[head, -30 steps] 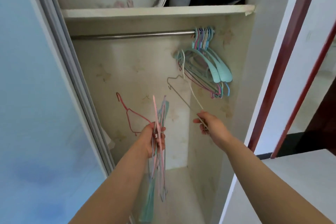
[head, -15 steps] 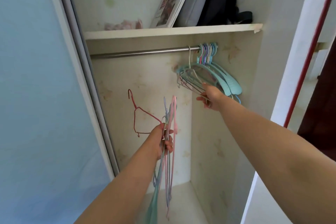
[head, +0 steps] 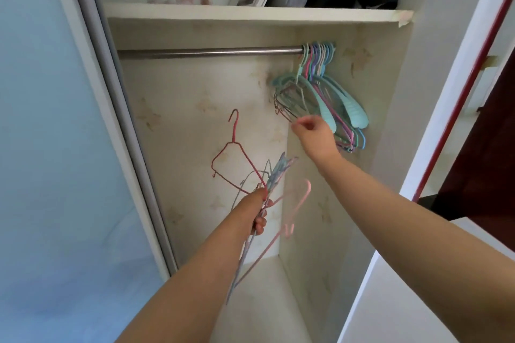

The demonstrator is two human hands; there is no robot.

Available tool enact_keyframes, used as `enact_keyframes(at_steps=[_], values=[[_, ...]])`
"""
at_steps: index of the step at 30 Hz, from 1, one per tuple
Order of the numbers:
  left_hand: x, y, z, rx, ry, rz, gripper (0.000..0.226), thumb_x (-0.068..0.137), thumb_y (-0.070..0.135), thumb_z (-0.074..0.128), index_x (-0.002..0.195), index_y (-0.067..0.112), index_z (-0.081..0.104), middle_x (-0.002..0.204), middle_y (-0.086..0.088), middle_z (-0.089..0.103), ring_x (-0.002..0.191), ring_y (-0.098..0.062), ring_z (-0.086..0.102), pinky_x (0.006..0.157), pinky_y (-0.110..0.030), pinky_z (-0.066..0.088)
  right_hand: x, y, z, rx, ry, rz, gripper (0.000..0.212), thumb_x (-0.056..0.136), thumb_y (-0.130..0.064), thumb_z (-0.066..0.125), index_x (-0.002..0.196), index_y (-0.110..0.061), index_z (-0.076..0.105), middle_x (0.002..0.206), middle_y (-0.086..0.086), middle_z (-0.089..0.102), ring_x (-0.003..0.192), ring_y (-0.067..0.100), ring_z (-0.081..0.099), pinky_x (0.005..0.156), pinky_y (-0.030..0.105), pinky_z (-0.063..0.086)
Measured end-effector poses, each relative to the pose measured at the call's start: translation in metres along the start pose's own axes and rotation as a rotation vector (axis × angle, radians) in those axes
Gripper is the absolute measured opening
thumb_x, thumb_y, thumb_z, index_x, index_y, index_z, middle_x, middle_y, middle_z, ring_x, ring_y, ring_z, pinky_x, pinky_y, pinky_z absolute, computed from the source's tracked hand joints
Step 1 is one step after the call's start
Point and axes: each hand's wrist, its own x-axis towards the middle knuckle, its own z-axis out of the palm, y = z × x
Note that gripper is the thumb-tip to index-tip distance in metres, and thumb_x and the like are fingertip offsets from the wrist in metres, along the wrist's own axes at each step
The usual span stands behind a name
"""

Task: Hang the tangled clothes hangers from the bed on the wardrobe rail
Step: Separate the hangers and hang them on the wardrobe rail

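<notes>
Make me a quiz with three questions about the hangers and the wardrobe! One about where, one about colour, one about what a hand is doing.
1. Where on the rail do the hung hangers sit?
A. left end
B. middle
C. right end

2. What colour is the wire hanger sticking up from the bunch?
A. red
B. yellow
C. black

3. What is the left hand doing?
A. resting flat on the shelf
B. gripping a bunch of hangers
C. hanging loose and holding nothing

Answers:
1 C, their hooks crowd together by the right wall.
2 A, its hook and frame are red against the pale back panel.
3 B, its fingers curl round the bunch, below the right hand.
</notes>
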Motion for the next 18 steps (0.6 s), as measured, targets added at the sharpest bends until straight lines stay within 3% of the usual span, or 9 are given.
enact_keyframes(at_steps=[2,3,5,7,9,12,14,18], values=[[0.0,-0.004,0.009,0.051,0.012,-0.01,0.031,0.094,0.043,0.039,0.088,0.016,0.052,0.059,0.003,0.036,0.037,-0.007,0.024,0.043,-0.014,0.019,-0.009,-0.018,-0.001,-0.253,-0.561,0.039,0.042,0.091,-0.045,0.057,0.111,-0.01,0.067,0.106,0.002,0.063,0.097,0.017,0.056,0.078,0.02,0.045],[0.0,-0.006,0.013,0.071,0.017,-0.013,0.032,0.094,0.045,0.039,0.088,0.016,0.053,0.061,0.002,0.036,0.038,-0.007,0.023,0.044,-0.014,0.018,-0.013,-0.02,0.0,-0.458,-0.745,0.042,0.053,0.089,-0.057,0.052,0.112,-0.012,0.068,0.11,0.0,0.061,0.102,0.018,0.056,0.086,0.025,0.044],[0.0,-0.009,0.021,0.108,0.027,-0.009,0.032,0.094,0.044,0.037,0.087,0.017,0.053,0.064,0.002,0.034,0.036,-0.008,0.022,0.044,-0.014,0.018,-0.023,-0.016,0.008,-0.887,-0.881,-0.053,0.057,0.088,-0.062,0.048,0.108,-0.012,0.068,0.109,0.0,0.06,0.104,0.022,0.055,0.091,0.034,0.044],[0.0,-0.013,0.026,0.131,0.057,-0.01,0.032,0.094,0.04,0.032,0.085,0.017,0.052,0.065,0.001,0.033,0.035,-0.008,0.022,0.044,-0.013,0.017,-0.028,-0.008,0.016,-1.087,-0.866,-0.147,0.045,0.089,-0.052,0.051,0.1,-0.012,0.069,0.102,0.002,0.062,0.099,0.025,0.057,0.089,0.037,0.048],[0.0,-0.017,0.029,0.159,0.095,-0.009,0.035,0.095,0.039,0.029,0.09,0.016,0.054,0.069,0.0,0.034,0.04,-0.009,0.023,0.044,-0.014,0.017,-0.029,0.002,0.018,-1.108,-0.86,-0.151,0.037,0.088,-0.043,0.054,0.099,-0.011,0.069,0.099,0.002,0.063,0.098,0.025,0.059,0.089,0.039,0.049],[0.0,-0.021,0.03,0.239,0.136,0.009,0.051,0.098,0.048,0.022,0.108,0.014,0.058,0.073,-0.002,0.038,0.048,-0.011,0.027,0.046,-0.017,0.02,-0.033,0.016,0.019,-1.022,-0.758,-0.074,0.037,0.086,-0.032,0.06,0.117,-0.012,0.057,0.111,0.001,0.064,0.103,0.024,0.058,0.096,0.041,0.039],[-0.001,-0.022,0.03,0.287,0.141,0.028,0.072,0.093,0.067,0.012,0.115,0.015,0.057,0.072,-0.003,0.041,0.05,-0.012,0.029,0.047,-0.019,0.023,-0.038,0.023,0.021,-0.946,-0.645,0.009,0.042,0.087,-0.027,0.056,0.126,-0.015,0.045,0.113,0.0,0.063,0.106,0.025,0.058,0.094,0.04,0.033],[-0.002,-0.024,0.027,0.306,0.151,0.071,0.095,0.079,0.082,0.005,0.112,0.011,0.058,0.076,-0.006,0.042,0.05,-0.014,0.031,0.046,-0.019,0.025,-0.03,0.028,0.02,-0.746,-0.415,-0.064,0.037,0.093,-0.011,0.04,0.127,-0.016,0.056,0.125,0.009,0.06,0.114,0.03,0.057,0.099,0.041,0.042]])
